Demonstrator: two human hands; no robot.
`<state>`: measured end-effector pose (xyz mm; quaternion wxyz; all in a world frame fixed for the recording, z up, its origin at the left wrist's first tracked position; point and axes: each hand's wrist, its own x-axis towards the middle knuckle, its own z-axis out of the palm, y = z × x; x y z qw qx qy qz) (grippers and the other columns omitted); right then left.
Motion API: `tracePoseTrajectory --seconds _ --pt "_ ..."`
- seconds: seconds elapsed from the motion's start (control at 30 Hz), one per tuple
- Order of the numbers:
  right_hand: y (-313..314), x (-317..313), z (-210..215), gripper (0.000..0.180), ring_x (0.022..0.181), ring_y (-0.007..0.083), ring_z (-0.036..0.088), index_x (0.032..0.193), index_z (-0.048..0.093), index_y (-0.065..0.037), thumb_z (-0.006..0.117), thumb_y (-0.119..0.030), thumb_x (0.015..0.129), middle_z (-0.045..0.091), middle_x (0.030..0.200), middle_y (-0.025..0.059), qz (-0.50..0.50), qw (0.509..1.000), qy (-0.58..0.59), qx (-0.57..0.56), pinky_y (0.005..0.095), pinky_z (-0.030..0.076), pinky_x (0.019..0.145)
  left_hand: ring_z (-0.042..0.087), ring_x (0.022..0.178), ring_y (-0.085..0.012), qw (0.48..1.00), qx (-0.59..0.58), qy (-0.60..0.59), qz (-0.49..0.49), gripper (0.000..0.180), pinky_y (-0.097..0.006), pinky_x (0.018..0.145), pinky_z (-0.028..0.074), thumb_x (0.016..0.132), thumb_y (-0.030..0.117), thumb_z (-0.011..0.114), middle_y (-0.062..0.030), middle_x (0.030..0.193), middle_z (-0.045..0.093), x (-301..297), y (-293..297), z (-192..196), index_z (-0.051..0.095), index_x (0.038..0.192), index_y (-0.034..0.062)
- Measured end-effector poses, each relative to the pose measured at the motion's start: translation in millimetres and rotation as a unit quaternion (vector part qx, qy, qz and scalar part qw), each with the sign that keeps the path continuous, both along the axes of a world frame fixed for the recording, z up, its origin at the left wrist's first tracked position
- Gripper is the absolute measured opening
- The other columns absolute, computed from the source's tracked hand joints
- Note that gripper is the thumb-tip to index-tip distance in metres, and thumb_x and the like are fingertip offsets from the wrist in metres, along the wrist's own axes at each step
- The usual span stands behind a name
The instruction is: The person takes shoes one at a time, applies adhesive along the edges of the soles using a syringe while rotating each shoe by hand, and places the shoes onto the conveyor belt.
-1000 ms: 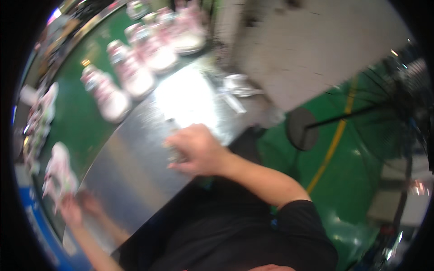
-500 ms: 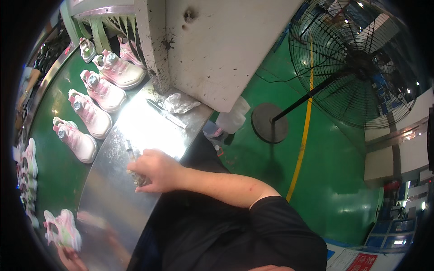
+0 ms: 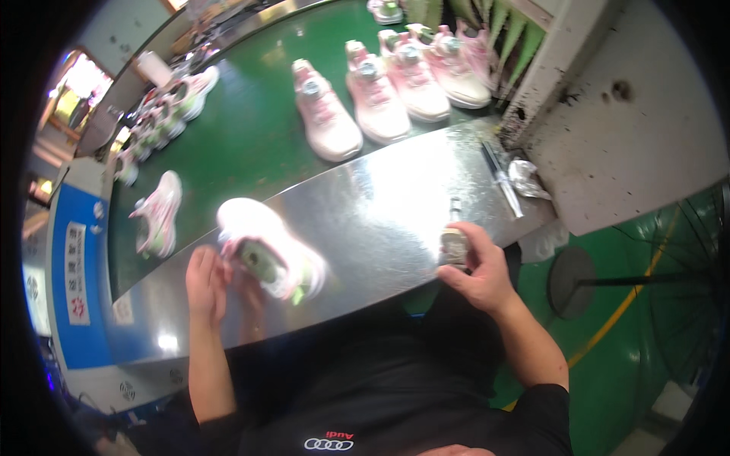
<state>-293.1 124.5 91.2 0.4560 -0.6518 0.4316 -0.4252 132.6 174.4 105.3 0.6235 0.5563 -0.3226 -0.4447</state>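
A worker at a shoe line sat against the near edge of a polished steel worktable (image 3: 380, 205), with both hands apart and each busy with its own object. The left hand (image 3: 205, 281) rested at the heel of a pink-and-white sneaker (image 3: 270, 254) lying on its side near the table's left end, sole partly turned up; the fingers touched the shoe, though motion blur hid whether they truly gripped it. The right hand (image 3: 479, 270), near the table's right end, was closed around a small pale bottle-like container (image 3: 455, 247), thumb and fingers wrapped about its sides and its narrow tip (image 3: 455, 207) pointed away over the steel, as if kept ready and upright over the work surface rather than set down.

At the table's far right corner lay a thin rod-like tool (image 3: 502, 178) beside a crumpled bit of clear plastic (image 3: 528, 178), just out of the hands' way. Beyond the table's far edge ran a green conveyor belt (image 3: 243, 129) carrying more pink sneakers: three side by side (image 3: 372, 102), toes toward the worker, others farther back, and a single shoe (image 3: 158, 213) on the belt's left stretch. A grey, stained machine housing (image 3: 639, 114) stood to the right, above a green floor with a pedestal fan (image 3: 578, 281).
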Motion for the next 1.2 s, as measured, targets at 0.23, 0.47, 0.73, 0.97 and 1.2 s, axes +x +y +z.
tracePoseTrajectory --seconds 0.23,0.47,0.73,0.97,1.2 --pt "-4 9 18 0.059 0.086 0.0082 0.053 0.127 0.041 -0.004 0.071 -0.007 0.076 0.057 0.095 0.0048 0.009 0.986 -0.133 0.096 0.0207 0.044 0.075 0.053 0.070 -0.0115 0.976 0.160 -0.143 -0.045 0.029 -0.025 0.066 0.045 0.090 0.029 0.054 -0.0025 0.085 0.054 66 -69 -14 0.051 0.103 0.0033" --pt "4 4 24 0.052 0.087 0.0094 0.054 0.119 0.047 -0.001 0.070 -0.006 0.073 0.057 0.096 0.0043 0.059 0.991 -0.063 0.102 0.0230 0.045 0.077 0.055 0.094 -0.0184 0.992 -0.006 0.058 -0.108 0.041 -0.034 0.084 0.047 0.084 0.023 0.060 -0.0091 0.105 0.051 -21 -74 23 0.040 0.114 0.0033" --pt "16 21 68 0.082 0.084 0.0165 0.057 0.116 0.044 0.003 0.085 -0.037 0.057 0.057 0.093 0.0091 0.133 0.964 -0.205 0.108 0.0276 0.046 0.073 0.058 0.095 -0.0207 0.949 -0.134 0.235 -0.162 0.053 -0.033 0.081 0.050 0.076 0.013 0.065 -0.0113 0.106 0.055 -82 -56 30 0.042 0.122 0.0034" --pt "9 59 99 0.082 0.070 0.0241 0.060 0.110 0.047 0.007 0.081 -0.047 0.059 0.058 0.092 0.0173 0.286 0.882 -0.362 0.096 0.0337 0.050 0.065 0.054 0.099 -0.0179 0.931 -0.156 0.253 -0.212 0.068 -0.033 0.087 0.045 0.062 0.009 0.075 -0.0073 0.106 0.054 -75 -42 32 0.042 0.121 0.0074" --pt "0 98 119 0.070 0.063 0.0229 0.059 0.114 0.047 -0.002 0.070 -0.053 0.071 0.063 0.080 0.0233 0.376 0.826 -0.403 0.113 0.0301 0.041 0.056 0.055 0.103 -0.0268 0.905 -0.234 0.196 -0.297 0.070 -0.039 0.087 0.046 0.058 0.004 0.077 -0.0172 0.109 0.055 -70 -38 20 0.043 0.119 0.0063"
